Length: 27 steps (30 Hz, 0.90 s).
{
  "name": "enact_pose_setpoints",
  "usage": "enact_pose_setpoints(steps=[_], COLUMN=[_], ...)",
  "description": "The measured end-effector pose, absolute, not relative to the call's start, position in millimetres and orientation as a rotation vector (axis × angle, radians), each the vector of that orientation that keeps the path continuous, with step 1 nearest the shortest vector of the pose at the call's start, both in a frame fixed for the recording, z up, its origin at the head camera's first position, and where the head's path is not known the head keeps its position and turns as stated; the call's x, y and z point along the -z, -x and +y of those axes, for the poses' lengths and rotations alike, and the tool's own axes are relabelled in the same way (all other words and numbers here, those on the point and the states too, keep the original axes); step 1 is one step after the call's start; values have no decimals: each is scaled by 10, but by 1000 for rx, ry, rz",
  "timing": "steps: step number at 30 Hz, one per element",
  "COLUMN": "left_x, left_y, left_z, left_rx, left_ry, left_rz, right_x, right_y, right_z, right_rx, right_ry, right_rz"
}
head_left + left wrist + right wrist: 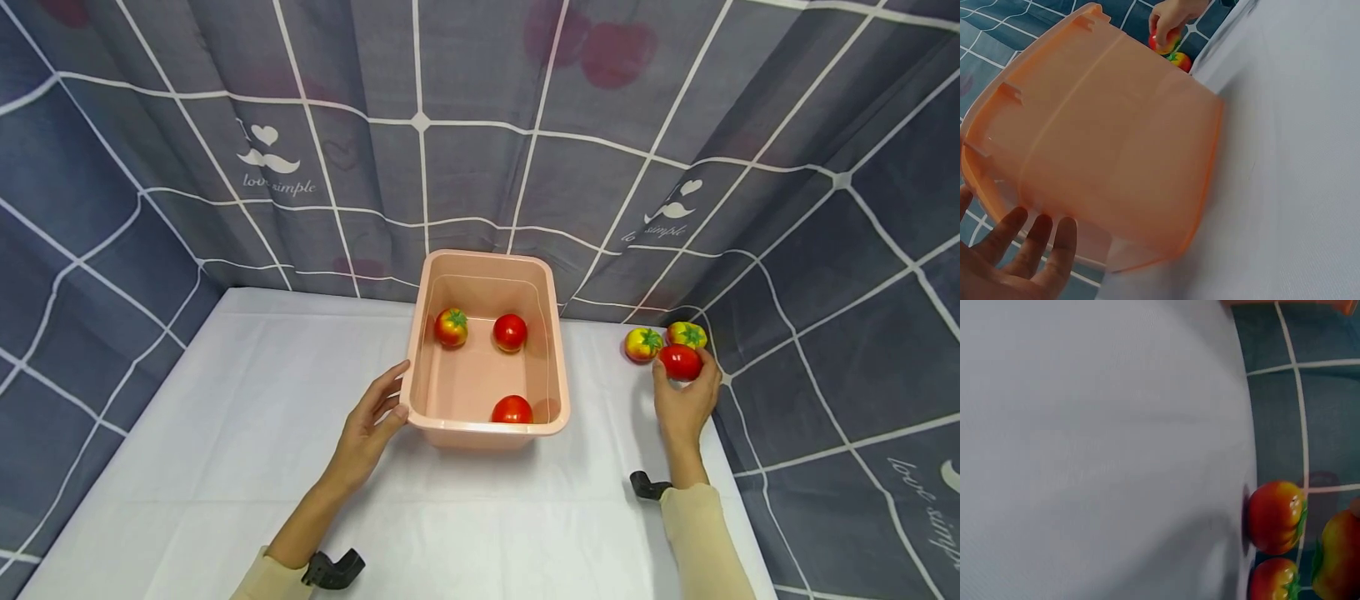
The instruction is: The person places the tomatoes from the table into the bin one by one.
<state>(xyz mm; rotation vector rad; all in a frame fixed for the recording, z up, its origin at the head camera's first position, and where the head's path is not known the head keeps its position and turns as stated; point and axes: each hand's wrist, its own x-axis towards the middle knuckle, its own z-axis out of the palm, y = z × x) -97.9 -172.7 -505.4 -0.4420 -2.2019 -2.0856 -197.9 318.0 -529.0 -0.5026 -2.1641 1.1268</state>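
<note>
My left hand (367, 429) is at the left side of a peach plastic bin (558, 367), its extended fingers (1060, 250) near the outer wall and fingertips by the rim. Three tomatoes lie inside: a red-yellow tomato (451, 327) at the back left, a red tomato (510, 332) at the back right and another red tomato (512, 409) by the front wall. At the right, my right hand (686, 408) holds a red tomato (680, 362) between thumb and fingers. Just behind it sit two red-yellow tomatoes, a left one (642, 344) and a right one (687, 335).
A white cloth (247, 400) covers the table. Grey checked curtains (480, 167) stand close behind the bin and along both sides; the right curtain (825, 358) comes near my right hand. A dark strap piece shows at each wrist.
</note>
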Motion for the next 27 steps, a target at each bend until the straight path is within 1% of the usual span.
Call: enact_pose_setpoints(steps=[10, 18, 27], left_x=[5049, 5061, 5063], left_y=[979, 1003, 981], left_z=[-1728, -1685, -1722], left_rx=[2079, 2095, 2089], left_ry=[450, 475, 445], left_rz=[-2206, -2193, -2192], right_x=[5132, 4936, 4876], right_y=[1814, 1602, 1510], right_z=[2951, 2801, 2633], right_rx=[-1141, -1162, -1168], right_ry=[363, 293, 191], right_rz=[-2136, -2132, -2104])
